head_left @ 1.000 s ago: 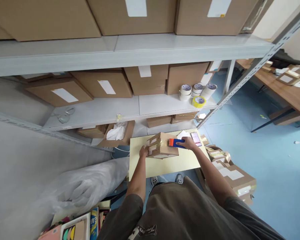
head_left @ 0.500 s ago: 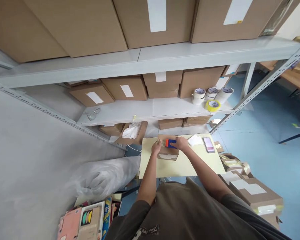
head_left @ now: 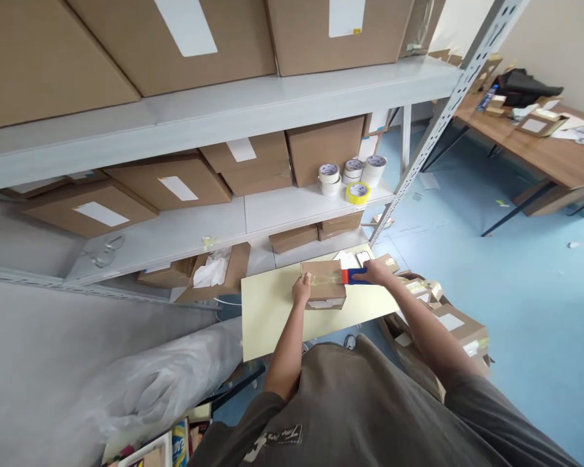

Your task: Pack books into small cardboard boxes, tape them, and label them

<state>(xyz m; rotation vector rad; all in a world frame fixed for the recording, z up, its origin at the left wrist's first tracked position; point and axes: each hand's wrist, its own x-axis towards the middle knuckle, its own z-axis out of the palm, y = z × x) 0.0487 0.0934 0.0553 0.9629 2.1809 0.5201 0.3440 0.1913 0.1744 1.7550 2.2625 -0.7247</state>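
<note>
Half a second ago the tape gun (head_left: 356, 276) sat over the box (head_left: 325, 292) near the left hand (head_left: 301, 288); now it is at the box's right edge, the hands further apart. The right hand (head_left: 377, 272) is closed around its handle. The left hand rests on the box's left end, thumb on top; its finger closure I cannot tell. Left of the box, the counter (head_left: 267, 311) is bare to its edge; paper (head_left: 345, 260) and phone (head_left: 363, 257) lie beyond the gun.
</note>
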